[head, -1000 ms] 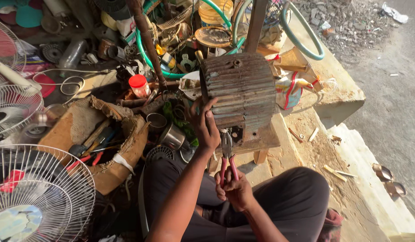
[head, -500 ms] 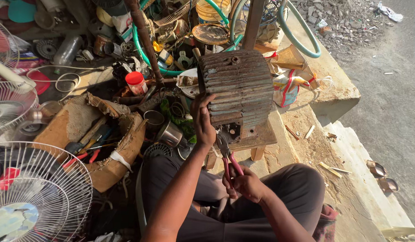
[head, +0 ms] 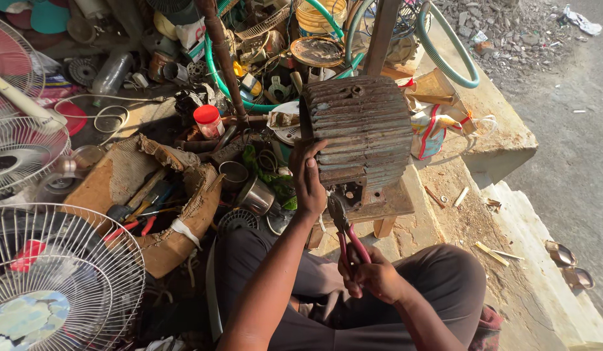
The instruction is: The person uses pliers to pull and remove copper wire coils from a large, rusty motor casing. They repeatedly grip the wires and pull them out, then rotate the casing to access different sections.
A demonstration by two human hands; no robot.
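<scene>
The ribbed metal motor housing [head: 360, 133] is rusty grey-brown; the pliers [head: 347, 235] have pink-red handles; the looped rubber hose [head: 444, 49] is green; the small plastic jar [head: 209, 121] has a red lid.

The ribbed motor housing [head: 360, 133] is dull, rusty cast metal, rough and grimy. The pliers [head: 345, 231] have dark matt steel jaws and glossy red plastic handles. The fan guard [head: 87, 260] is thin shiny wire.
</scene>
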